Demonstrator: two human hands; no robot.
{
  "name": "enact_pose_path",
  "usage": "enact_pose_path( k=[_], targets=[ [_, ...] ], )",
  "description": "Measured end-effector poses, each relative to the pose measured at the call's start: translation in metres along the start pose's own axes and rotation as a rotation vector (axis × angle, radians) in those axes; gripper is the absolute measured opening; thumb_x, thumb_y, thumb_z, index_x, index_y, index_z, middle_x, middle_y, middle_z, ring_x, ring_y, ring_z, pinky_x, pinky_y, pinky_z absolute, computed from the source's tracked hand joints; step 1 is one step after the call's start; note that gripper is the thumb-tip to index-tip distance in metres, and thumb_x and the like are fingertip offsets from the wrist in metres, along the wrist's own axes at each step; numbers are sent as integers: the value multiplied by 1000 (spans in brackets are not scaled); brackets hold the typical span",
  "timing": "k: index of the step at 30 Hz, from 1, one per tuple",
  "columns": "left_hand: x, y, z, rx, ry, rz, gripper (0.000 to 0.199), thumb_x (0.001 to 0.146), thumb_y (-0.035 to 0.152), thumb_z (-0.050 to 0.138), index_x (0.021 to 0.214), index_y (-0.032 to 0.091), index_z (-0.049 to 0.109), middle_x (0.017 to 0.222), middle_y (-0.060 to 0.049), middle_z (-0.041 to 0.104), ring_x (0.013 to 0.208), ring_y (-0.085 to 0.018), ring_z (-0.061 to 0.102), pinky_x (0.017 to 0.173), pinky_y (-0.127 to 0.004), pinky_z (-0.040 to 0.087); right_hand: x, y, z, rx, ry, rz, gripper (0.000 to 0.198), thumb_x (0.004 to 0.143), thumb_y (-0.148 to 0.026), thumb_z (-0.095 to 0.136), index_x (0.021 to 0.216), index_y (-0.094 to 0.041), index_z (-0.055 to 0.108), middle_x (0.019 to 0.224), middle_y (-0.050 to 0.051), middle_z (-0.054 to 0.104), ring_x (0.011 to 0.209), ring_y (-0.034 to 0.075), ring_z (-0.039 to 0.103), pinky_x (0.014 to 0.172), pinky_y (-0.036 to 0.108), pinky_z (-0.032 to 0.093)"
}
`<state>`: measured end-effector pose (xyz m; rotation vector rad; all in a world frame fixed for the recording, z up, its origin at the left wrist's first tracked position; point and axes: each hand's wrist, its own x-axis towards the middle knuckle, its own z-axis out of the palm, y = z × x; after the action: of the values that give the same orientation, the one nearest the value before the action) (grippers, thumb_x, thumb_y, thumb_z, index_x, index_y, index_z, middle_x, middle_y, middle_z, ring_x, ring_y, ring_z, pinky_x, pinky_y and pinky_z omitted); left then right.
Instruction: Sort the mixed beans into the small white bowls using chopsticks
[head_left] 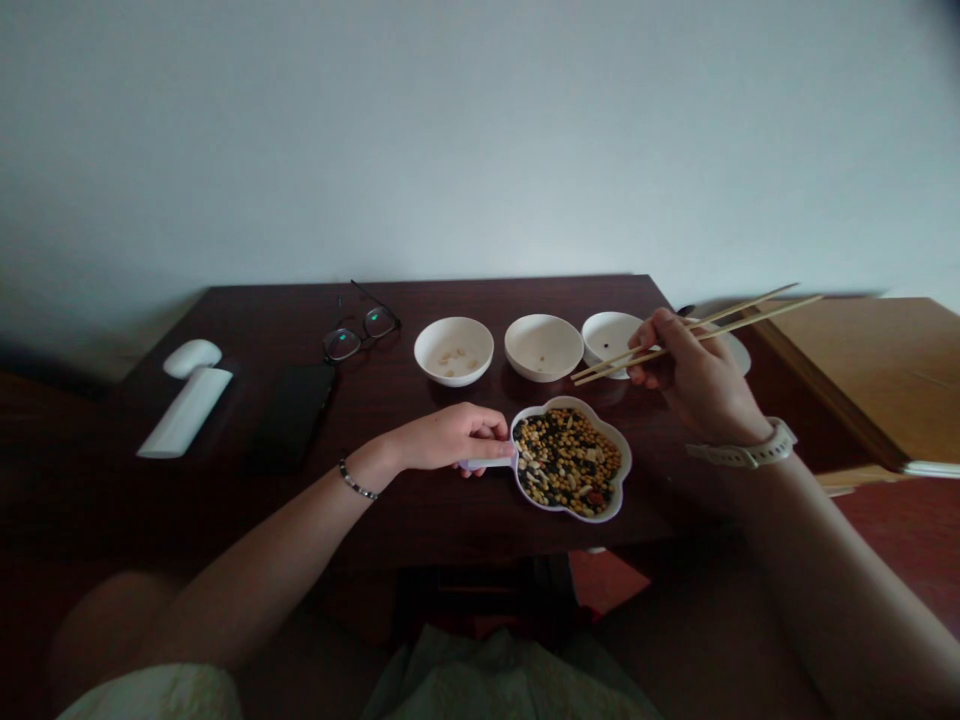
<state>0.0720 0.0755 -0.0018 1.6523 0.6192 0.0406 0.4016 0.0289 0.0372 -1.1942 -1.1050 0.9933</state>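
My left hand (480, 436) is closed round the handle of a flower-shaped dish (626, 455), white inside with a pale purple edge. Mixed beans and seeds (566, 460), yellow, black and whitish, fill it. Above and right of the dish, my right hand (679, 365) grips a pair of wooden chopsticks (720, 328), their tips pointing left with nothing visible between them. Behind the dish stand a left white bowl (454, 375) with several pale pieces, a middle white bowl (544, 370) with a small bit inside, and a right white bowl (600, 325) holding a dark speck, partly hidden by my right hand.
Eyeglasses (361, 335), a dark flat object (289, 415) and a white lamp-like object (187, 412) lie on the left of the dark table (420, 510). Another white dish (739, 350) is partly behind my right hand. A lighter wooden surface (874, 370) adjoins at right; a wall stands behind.
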Motion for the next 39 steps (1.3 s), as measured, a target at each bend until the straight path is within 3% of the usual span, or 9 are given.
enact_pose_path(
  k=[4,10,18,29,39],
  targets=[
    [1,-1,0,-7,-4,0,40,103,56,72,101,17,69,76,-1,72,59,-11,63,55,-21,47,-9,-2,8,-182,-153,49,47,109,-62,59,84,-22,64,58,1,63,48,12,54,45,25,40],
    [1,-2,0,-11,-3,-2,39,103,55,72,101,17,69,75,-1,72,59,-11,62,55,-21,48,-19,-1,24,-362,-296,44,52,110,-68,51,84,-23,60,58,0,65,48,13,57,45,24,43],
    [0,1,0,-8,-10,6,37,103,54,72,102,17,69,75,-1,72,59,-11,63,56,-22,49,-21,3,26,-430,-312,-40,53,113,-66,46,85,-23,59,59,0,65,50,14,58,47,26,44],
    [0,1,1,-24,-3,-1,36,103,53,72,100,17,69,74,-1,71,59,-11,62,54,-21,47,-20,5,23,-382,-255,-19,53,112,-67,47,84,-23,58,57,0,64,46,12,56,44,24,42],
    [1,2,1,-18,-8,-4,40,101,56,73,102,17,70,75,-1,71,59,-11,62,55,-22,48,-21,7,26,-421,-312,-46,52,114,-63,45,84,-23,57,58,0,65,49,13,57,46,25,42]
  ],
)
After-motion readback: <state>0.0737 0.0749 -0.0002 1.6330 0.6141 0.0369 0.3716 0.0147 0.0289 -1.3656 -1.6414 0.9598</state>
